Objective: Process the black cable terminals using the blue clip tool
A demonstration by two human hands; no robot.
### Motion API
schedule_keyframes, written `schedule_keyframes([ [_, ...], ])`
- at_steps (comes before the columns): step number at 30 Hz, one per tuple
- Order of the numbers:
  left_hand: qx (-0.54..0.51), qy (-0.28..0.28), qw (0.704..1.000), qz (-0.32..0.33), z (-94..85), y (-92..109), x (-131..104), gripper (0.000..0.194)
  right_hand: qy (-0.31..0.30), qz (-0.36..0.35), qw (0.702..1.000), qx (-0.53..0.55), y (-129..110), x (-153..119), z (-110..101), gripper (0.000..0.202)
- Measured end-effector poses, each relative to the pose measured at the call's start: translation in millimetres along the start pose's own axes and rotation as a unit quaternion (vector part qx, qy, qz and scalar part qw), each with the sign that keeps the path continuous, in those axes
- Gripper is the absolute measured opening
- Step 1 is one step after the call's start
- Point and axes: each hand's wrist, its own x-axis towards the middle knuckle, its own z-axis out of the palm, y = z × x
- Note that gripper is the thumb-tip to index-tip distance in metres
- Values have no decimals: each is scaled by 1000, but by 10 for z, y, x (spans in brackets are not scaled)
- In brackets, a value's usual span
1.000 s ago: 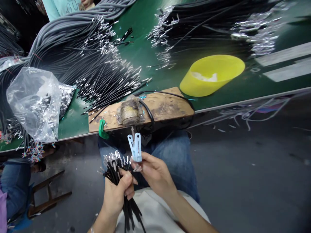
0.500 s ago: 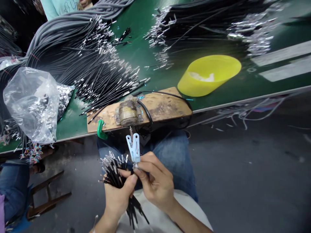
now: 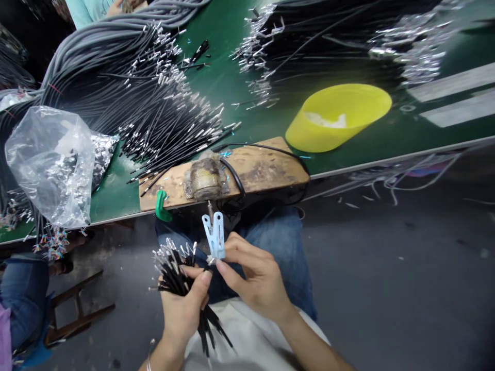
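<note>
A bundle of short black cables with silvery tips (image 3: pixel 176 270) is wrapped in my left hand (image 3: pixel 185 309), one cable end standing out near its thumb. Just right of that end, my right hand (image 3: pixel 255 273) has its thumb and forefinger close together below a light blue clothespin (image 3: pixel 214 237); what they pinch, if anything, is too small to name. The clothespin hangs on a thin metal shaft of a motor wrapped in clear tape (image 3: pixel 204 178). The motor sits on a wooden board (image 3: pixel 266 165) at the table edge.
A green clamp (image 3: pixel 162 207) grips the board's left side. Behind lie heaped grey cables (image 3: pixel 96 56). At left is a plastic bag of metal bits (image 3: pixel 50 165); at right, a yellow container (image 3: pixel 332 121) and more black cables (image 3: pixel 328 36). Another person's sleeve (image 3: pixel 83 11) shows at the top.
My left hand and its bundle have shifted slightly left. My right hand has moved a little away from the left one, and a silvery tip now shows between them.
</note>
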Motion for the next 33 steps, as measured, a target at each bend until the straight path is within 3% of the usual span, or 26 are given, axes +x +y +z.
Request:
schedule_keyframes([
  [5, -43, -23, 998, -28, 14, -24, 34, 41, -27, -11, 999, -28, 55, -12, -43, 16],
  [9, -53, -34, 997, -33, 15, -30, 54, 41, 18, 27, 999, 0, 59, -11, -58, 16],
  [15, -55, -65, 995, -58, -15, -35, 86, 45, -82, 108, 986, 94, 46, -40, -29, 29],
  [18, -38, -87, 994, -55, -67, -3, 123, 45, -104, 196, 953, 206, 74, -58, -5, 34],
  [22, -6, -103, 994, -29, -128, 68, 161, 39, -129, 283, 865, 394, 86, -41, 23, 36],
  [25, 18, -87, 996, 10, -126, 103, 166, 29, -138, 324, 826, 441, 99, -19, 28, 34],
  [29, 40, -47, 997, 43, -97, 101, 132, 15, -123, 360, 829, 410, 136, 53, -1, 27],
  [33, 52, -4, 997, 50, -112, 81, 56, 8, -33, 360, 851, 381, 100, 260, -37, 27],
])
